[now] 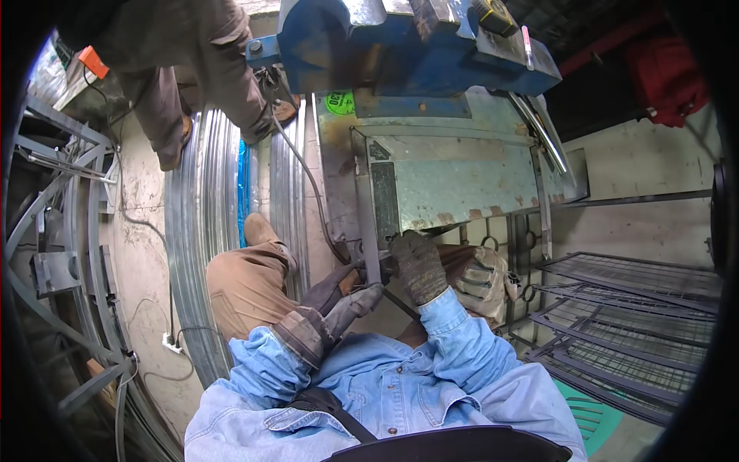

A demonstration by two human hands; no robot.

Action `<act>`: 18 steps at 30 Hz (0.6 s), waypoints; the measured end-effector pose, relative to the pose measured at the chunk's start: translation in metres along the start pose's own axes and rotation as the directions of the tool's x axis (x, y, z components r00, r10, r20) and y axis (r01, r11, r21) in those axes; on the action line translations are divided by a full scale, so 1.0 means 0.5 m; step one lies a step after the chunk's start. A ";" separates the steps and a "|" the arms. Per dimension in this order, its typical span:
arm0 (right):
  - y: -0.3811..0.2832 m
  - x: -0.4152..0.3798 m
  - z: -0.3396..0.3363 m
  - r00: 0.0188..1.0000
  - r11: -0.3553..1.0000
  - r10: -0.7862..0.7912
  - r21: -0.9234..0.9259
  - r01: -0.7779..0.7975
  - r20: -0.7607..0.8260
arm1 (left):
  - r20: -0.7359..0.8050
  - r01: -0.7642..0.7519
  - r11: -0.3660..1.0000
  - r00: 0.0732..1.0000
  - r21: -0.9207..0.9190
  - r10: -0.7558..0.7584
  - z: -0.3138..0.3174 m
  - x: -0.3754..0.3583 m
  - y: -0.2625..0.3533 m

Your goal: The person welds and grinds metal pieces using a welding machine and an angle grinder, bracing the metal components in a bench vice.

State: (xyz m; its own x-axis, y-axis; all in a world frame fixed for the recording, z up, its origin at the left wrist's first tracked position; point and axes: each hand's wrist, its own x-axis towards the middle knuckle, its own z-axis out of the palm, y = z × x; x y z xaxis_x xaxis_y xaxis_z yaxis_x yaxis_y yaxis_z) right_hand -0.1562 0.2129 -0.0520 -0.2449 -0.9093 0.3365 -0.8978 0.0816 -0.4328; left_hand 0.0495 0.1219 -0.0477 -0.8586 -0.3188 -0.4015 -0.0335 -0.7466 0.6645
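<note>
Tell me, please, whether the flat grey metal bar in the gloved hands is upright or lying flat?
Upright: the flat grey metal bar stands on end, left hand and right hand gripping its lower end.

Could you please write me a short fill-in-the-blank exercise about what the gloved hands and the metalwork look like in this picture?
1. Both hands, the left hand and the right hand, wear work ____.
2. The person's sleeves are made of blue ____.
3. The big vise at the top is painted ____.
4. The wire mesh panels are stacked to the person's ____.

Missing words: gloves; denim; blue; right
</note>
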 end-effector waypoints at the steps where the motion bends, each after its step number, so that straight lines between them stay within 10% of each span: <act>1: 0.008 -0.009 0.009 0.967 0.940 0.228 0.234 -0.249 0.111 | 0.002 -0.001 1.000 1.000 -0.001 0.001 0.006 -0.003 0.005; 3: 0.004 -0.009 0.008 0.875 0.771 0.406 0.417 -0.482 0.262 | -0.038 0.003 0.938 0.999 0.348 0.011 0.034 -0.014 0.043; 6: -0.005 -0.010 0.006 0.910 0.818 0.391 0.402 -0.412 0.136 | -0.063 -0.007 0.895 0.997 0.446 0.039 0.040 -0.022 0.055; 9: -0.014 0.001 -0.005 0.737 0.524 0.560 0.526 -0.669 0.379 | -0.014 -0.110 0.944 0.993 0.310 0.120 0.034 -0.027 0.047; 11: -0.029 0.021 -0.029 0.985 0.993 0.093 0.054 -0.102 0.145 | 0.023 -0.032 0.982 0.999 0.185 0.028 0.015 -0.010 0.035; 18: -0.021 0.023 -0.011 0.957 0.971 0.213 0.062 -0.230 0.199 | -0.048 -0.031 0.944 0.998 0.329 0.050 0.089 -0.036 0.110</act>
State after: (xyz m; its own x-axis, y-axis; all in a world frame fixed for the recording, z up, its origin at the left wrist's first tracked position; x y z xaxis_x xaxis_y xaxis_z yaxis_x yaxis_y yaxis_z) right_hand -0.1515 0.2041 -0.0389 -0.3532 -0.9334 0.0634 -0.7928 0.2627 -0.5499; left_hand 0.0402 0.1127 0.0241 -0.8336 -0.3834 -0.3976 -0.1731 -0.5023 0.8472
